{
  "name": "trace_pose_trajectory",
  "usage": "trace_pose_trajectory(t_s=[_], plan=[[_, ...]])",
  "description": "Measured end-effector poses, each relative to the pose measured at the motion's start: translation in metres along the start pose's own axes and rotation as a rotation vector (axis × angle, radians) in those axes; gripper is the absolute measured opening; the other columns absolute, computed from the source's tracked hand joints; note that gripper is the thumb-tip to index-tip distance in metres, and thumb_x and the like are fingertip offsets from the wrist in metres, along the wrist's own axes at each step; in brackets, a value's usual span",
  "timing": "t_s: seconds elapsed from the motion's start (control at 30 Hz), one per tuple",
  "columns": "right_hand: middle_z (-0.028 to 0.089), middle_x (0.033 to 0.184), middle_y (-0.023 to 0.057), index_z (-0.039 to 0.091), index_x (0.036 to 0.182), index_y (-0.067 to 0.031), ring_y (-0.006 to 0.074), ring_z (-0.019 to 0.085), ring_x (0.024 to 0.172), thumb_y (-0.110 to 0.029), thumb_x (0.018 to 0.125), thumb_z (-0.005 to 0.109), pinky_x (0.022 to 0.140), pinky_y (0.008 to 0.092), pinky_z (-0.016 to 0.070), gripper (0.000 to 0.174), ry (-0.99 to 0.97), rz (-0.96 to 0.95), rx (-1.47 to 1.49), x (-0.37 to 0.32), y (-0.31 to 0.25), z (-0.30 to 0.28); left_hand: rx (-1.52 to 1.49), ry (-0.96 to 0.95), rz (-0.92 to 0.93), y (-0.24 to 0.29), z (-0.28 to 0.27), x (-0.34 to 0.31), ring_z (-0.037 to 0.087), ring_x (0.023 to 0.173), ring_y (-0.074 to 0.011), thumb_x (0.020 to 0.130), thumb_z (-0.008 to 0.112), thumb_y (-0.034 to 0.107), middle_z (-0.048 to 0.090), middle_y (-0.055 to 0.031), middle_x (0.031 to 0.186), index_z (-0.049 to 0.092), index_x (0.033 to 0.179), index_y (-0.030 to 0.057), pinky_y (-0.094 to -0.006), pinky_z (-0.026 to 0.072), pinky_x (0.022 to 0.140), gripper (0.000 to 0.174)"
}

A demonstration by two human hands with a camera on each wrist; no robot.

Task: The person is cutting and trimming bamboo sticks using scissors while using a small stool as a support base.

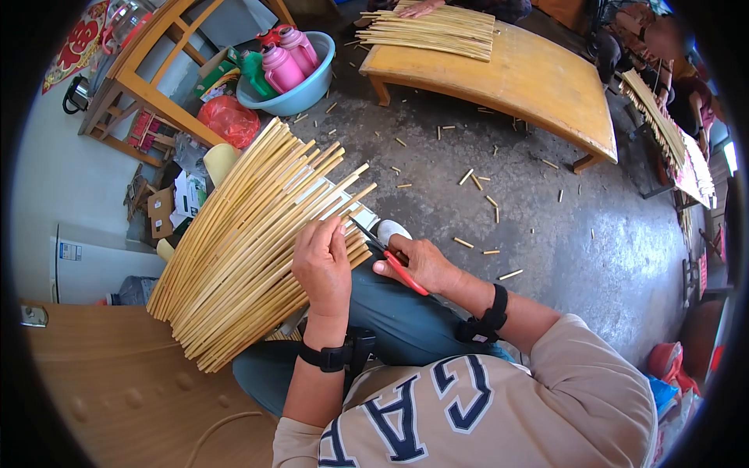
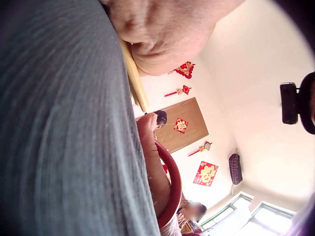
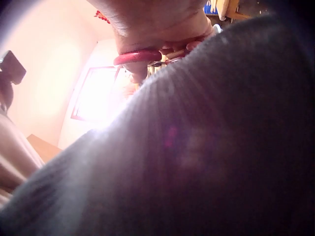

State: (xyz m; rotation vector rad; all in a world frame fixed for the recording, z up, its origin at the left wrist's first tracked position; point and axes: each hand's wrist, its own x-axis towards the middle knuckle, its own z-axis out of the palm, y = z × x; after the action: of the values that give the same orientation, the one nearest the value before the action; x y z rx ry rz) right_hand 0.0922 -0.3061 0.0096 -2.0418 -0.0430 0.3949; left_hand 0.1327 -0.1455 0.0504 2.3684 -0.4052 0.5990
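Note:
A mat of thin, pale yellow sticks (image 1: pixel 234 242) lies slanted across the person's left side and lap. The left hand (image 1: pixel 324 261) is at the mat's right edge, fingers curled and pinching at the stick ends. In the left wrist view a stick (image 2: pixel 133 78) runs just under that hand (image 2: pixel 157 29). The right hand (image 1: pixel 425 265) grips scissors with red handles (image 1: pixel 406 274), their dark blades pointing at the stick ends beside the left fingertips. One red handle loop (image 3: pixel 138 57) shows around the right hand in the right wrist view; trouser fabric hides much there.
Short cut stick pieces (image 1: pixel 491 204) are scattered over the dark floor. A low wooden table (image 1: pixel 530 78) holds another stick mat (image 1: pixel 437 33) under someone's hand. A blue basin (image 1: pixel 320 78) with pink flasks stands at upper left. Other people sit at upper right.

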Motion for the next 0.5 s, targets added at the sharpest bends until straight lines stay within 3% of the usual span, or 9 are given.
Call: trace_pose_trajectory(t_s=[0.47, 0.5], plan=[[0.061, 0.074, 0.0209, 0.051, 0.090, 0.0016, 0.0358, 0.062, 0.074, -0.058, 0.080, 0.055, 0.068, 0.0419, 0.0475, 0.060, -0.005, 0.007, -0.041, 0.003, -0.003, 0.009, 0.047, -0.029, 0.019, 0.002, 0.000, -0.001, 0.055, 0.070, -0.0261, 0.077, 0.062, 0.004, 0.056, -0.0077, 0.075, 0.063, 0.086, 0.0049, -0.0345, 0.0445, 0.060, 0.010], [0.058, 0.067, 0.0183, 0.052, 0.086, 0.0004, 0.0329, 0.060, 0.065, -0.053, 0.080, 0.059, 0.061, 0.0397, 0.0462, 0.054, 0.046, -0.040, -0.013, 0.003, -0.001, 0.012, 0.060, -0.032, 0.029, 0.001, 0.000, -0.001, 0.055, 0.070, -0.0260, 0.077, 0.062, 0.004, 0.056, -0.0077, 0.075, 0.063, 0.087, 0.0049, -0.0345, 0.0444, 0.060, 0.010]])
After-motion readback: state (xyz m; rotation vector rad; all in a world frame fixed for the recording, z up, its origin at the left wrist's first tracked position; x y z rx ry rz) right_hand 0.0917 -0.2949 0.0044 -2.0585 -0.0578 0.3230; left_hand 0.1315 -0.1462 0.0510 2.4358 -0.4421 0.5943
